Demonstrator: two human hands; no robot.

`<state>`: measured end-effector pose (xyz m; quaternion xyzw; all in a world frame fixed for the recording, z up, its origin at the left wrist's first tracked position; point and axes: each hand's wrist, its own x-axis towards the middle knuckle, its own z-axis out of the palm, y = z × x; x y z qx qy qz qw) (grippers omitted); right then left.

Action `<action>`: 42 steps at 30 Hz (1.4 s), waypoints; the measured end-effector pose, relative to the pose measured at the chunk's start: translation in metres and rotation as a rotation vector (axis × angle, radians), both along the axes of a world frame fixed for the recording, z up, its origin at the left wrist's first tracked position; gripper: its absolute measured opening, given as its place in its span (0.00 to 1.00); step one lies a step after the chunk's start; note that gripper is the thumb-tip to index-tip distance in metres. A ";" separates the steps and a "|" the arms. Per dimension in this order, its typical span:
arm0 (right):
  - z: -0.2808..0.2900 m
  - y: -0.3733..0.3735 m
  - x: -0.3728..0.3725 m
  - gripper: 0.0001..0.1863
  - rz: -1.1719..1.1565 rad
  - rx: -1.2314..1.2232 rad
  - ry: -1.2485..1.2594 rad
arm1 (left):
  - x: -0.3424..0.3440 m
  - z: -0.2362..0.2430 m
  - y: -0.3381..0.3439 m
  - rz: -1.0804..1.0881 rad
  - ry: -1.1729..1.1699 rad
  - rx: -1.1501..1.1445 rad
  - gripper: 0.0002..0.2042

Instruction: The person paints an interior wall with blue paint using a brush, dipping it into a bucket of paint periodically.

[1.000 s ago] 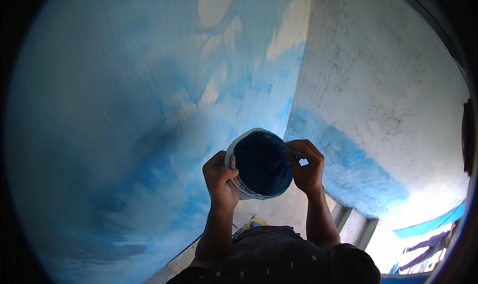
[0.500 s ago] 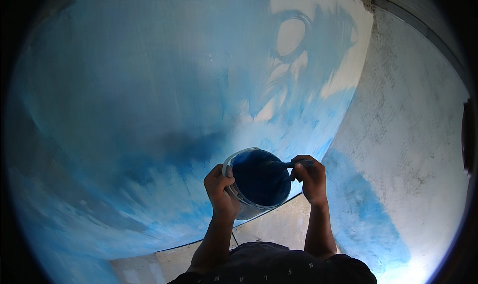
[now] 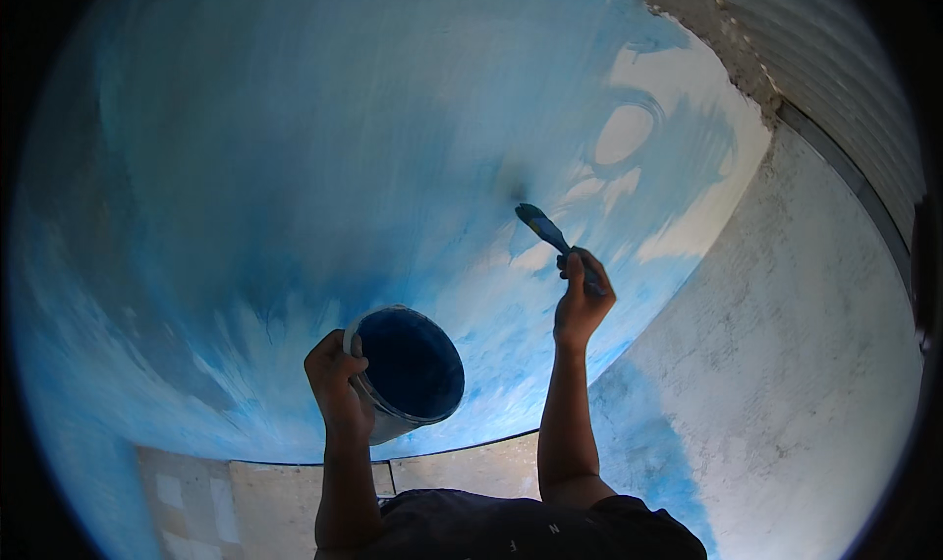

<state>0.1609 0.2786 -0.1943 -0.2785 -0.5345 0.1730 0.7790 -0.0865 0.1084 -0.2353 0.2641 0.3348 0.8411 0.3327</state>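
Note:
My left hand [image 3: 339,378] grips the rim of a pale bucket [image 3: 393,425], its thumb over the edge. Dark blue paint coats the inside of the bucket, which is tilted with its mouth facing up toward me. Raised to the right and higher up, my right hand [image 3: 587,290] is closed round the handle of a paintbrush [image 3: 542,226]. The bristles point up and left, close to the wall [image 3: 324,167], which is streaked in blue and white. Whether the bristle tip touches the wall I cannot tell.
On the right stands a grey, rough side wall [image 3: 776,334] with a blue painted patch low on it. Corrugated sheeting [image 3: 820,79] runs along the upper right. Below lies a tiled floor [image 3: 285,501]. Bare pale areas [image 3: 624,133] show on the upper right of the painted wall.
My right hand has lifted the paintbrush out of the bucket and up toward the wall. With the bucket still held, my left hand has shifted left in the view.

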 end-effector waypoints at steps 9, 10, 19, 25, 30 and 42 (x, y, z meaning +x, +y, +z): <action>-0.151 -0.002 -0.016 0.14 -0.064 -0.312 -0.105 | -0.018 -0.001 -0.035 0.108 -0.033 0.009 0.06; -0.138 0.001 -0.014 0.15 -0.042 -0.267 -0.056 | -0.016 0.000 -0.035 0.158 -0.035 0.007 0.06; -0.073 0.011 -0.028 0.14 -0.120 -0.080 -0.153 | -0.017 -0.018 -0.026 0.127 0.069 -0.055 0.07; -0.158 -0.009 -0.033 0.14 0.053 -0.516 -0.165 | -0.012 -0.028 -0.017 0.069 -0.015 -0.086 0.07; -0.087 0.003 -0.011 0.17 -0.030 -0.251 0.037 | -0.004 -0.026 -0.009 0.023 -0.008 -0.138 0.07; -0.168 0.000 -0.010 0.11 0.036 -0.444 -0.123 | 0.004 -0.031 0.001 -0.058 0.003 -0.092 0.05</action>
